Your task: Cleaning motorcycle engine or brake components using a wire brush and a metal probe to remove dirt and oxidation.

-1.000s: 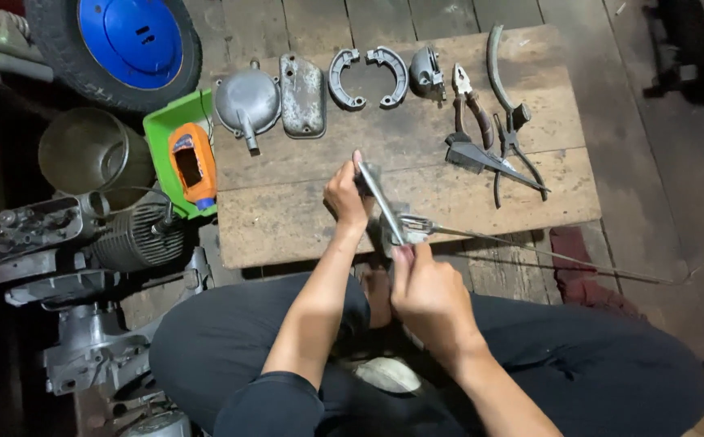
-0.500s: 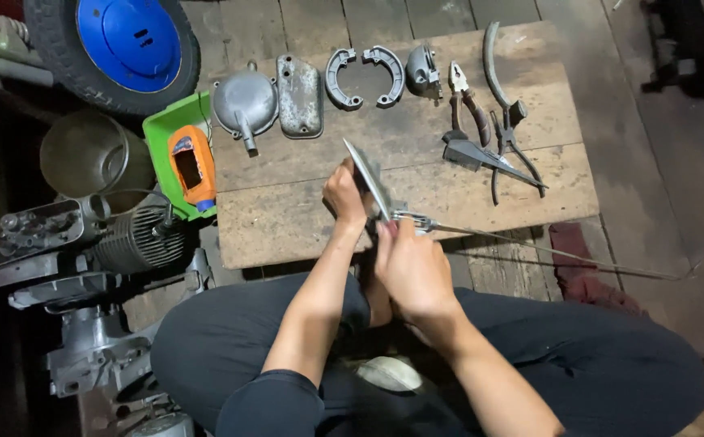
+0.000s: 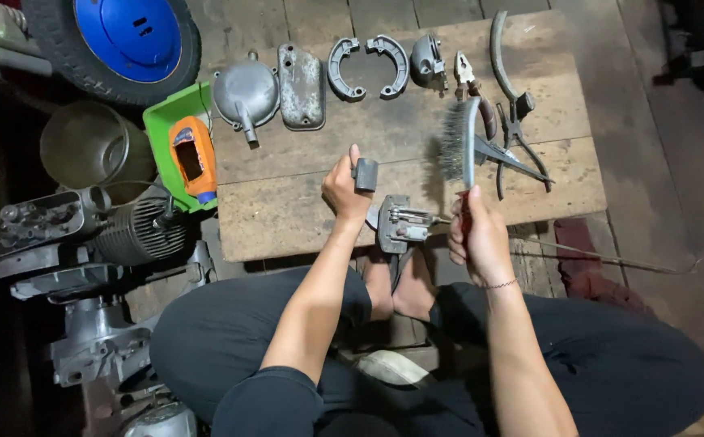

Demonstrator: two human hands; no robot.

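There is only one view, from a camera worn on the person's head. It looks almost straight down, over the person's own knees and arms, onto the low wooden counter (image 3: 303, 218) in front. The view is near: both hands (image 3: 344, 190) fall near the middle, and the far edge of the counter reaches the top of the picture. The wheel (image 3: 117, 40) is cut off at top left.
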